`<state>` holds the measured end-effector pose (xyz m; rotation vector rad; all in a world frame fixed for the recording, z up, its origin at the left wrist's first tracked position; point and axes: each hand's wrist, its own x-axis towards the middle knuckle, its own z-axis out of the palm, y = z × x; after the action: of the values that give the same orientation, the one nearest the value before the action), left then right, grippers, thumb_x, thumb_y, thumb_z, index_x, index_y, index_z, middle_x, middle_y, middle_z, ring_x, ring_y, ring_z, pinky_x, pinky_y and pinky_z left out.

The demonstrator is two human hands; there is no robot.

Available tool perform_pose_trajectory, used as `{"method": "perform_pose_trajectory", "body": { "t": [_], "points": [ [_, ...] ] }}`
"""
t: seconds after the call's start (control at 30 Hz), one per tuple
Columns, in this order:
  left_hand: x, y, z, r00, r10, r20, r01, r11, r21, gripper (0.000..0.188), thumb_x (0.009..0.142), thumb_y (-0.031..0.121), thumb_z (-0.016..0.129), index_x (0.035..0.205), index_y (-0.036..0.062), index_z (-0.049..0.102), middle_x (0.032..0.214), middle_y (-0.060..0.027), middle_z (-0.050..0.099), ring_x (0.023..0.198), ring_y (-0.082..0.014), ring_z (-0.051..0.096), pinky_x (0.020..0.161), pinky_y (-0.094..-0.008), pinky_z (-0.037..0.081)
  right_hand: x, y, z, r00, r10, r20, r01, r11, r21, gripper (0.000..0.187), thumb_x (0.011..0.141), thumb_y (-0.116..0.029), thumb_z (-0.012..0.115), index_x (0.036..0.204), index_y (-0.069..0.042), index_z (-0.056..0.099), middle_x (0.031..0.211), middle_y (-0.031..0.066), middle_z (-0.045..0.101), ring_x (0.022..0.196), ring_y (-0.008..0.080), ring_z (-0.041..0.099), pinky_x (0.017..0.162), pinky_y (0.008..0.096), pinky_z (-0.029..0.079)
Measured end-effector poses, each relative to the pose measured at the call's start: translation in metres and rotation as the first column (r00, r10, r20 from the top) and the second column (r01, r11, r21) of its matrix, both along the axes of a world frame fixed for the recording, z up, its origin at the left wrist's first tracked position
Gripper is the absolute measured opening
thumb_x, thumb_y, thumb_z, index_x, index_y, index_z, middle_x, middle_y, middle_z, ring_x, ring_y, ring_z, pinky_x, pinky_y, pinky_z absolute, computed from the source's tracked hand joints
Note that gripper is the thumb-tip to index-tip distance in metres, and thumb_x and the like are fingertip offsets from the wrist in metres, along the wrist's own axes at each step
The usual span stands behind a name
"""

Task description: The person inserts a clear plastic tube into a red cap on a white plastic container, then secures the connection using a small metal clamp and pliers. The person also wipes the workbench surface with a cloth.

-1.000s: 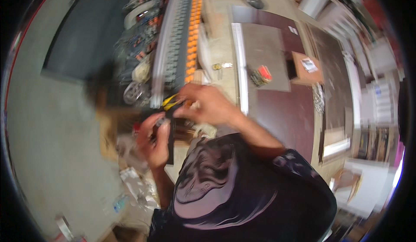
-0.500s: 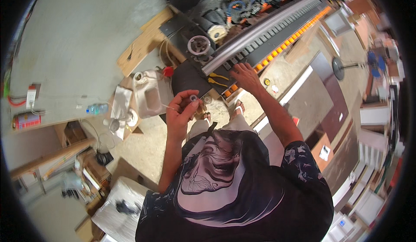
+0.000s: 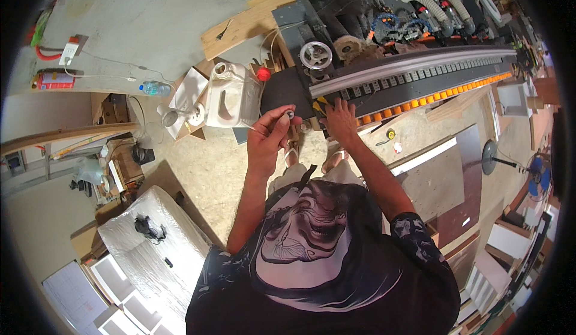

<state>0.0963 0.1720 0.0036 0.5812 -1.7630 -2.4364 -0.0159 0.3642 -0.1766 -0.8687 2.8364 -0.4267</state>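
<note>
My left hand [image 3: 268, 140] pinches a small round grey part [image 3: 290, 114] with a dark centre between thumb and fingers; it looks like a small bearing or wheel, too small to tell. A thin pale piece shows beside that hand. My right hand [image 3: 341, 122] lies on the near end of a long dark machine [image 3: 414, 83], fingers spread and pointing away from me. Next to its fingertips are yellow-handled pliers [image 3: 320, 105], partly hidden by the hand. Along the machine run a row of dark pads and a row of orange rollers [image 3: 414, 103].
Left of my hands stands a whitish plastic jug [image 3: 231, 98], with a red cap [image 3: 263, 74] nearby. A metal handwheel [image 3: 315, 55] sits on the machine. Hoses and cables [image 3: 414, 20] crowd behind it. A wrapped bundle [image 3: 157, 239] lies lower left; a fan [image 3: 491, 157] stands at right.
The view has shifted, so the machine appears lower and flatter. My right hand has come closer to the pliers and now covers part of them. My left hand still holds the small round part.
</note>
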Motion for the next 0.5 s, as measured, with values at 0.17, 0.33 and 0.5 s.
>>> {"method": "perform_pose_trajectory", "body": {
  "t": [0.17, 0.33, 0.5],
  "points": [
    [0.001, -0.015, -0.002, 0.998, 0.040, -0.044, -0.032, 0.988, 0.153, 0.030, 0.104, 0.019, 0.066, 0.128, 0.0012, 0.067, 0.106, -0.0084, 0.073, 0.064, -0.0018, 0.043, 0.057, -0.0179, 0.035, -0.003, -0.012, -0.003, 0.994, -0.081, 0.068, 0.082, 0.996, -0.017, 0.040, 0.088, -0.038, 0.071, 0.108, -0.004, 0.073, 0.105, 0.0189, 0.065, 0.102, 0.0330, 0.063, 0.087, 0.0474, 0.048],
    [0.000, -0.041, -0.013, 1.000, 0.006, -0.025, 0.000, 0.975, 0.220, 0.029, 0.102, 0.017, 0.070, 0.127, 0.0029, 0.067, 0.107, -0.0062, 0.072, 0.068, -0.0018, 0.046, 0.058, -0.0183, 0.036, 0.032, 0.010, 0.013, 0.632, -0.042, 0.774, 0.579, 0.689, -0.436, 0.038, 0.096, -0.037, 0.069, 0.111, -0.002, 0.072, 0.094, 0.0108, 0.071, 0.081, 0.0189, 0.066, 0.074, 0.0355, 0.053],
    [-0.013, -0.048, -0.013, 0.997, -0.037, -0.066, 0.049, 0.980, 0.193, 0.027, 0.097, 0.012, 0.075, 0.122, 0.0047, 0.068, 0.107, -0.0030, 0.073, 0.075, -0.0006, 0.054, 0.060, -0.0182, 0.038, 0.083, -0.001, 0.140, 0.580, 0.262, 0.772, 0.617, 0.477, -0.625, 0.025, 0.101, -0.023, 0.069, 0.115, -0.001, 0.070, 0.106, 0.0045, 0.073, 0.089, 0.0085, 0.064, 0.079, 0.0279, 0.053]
  ]
}}
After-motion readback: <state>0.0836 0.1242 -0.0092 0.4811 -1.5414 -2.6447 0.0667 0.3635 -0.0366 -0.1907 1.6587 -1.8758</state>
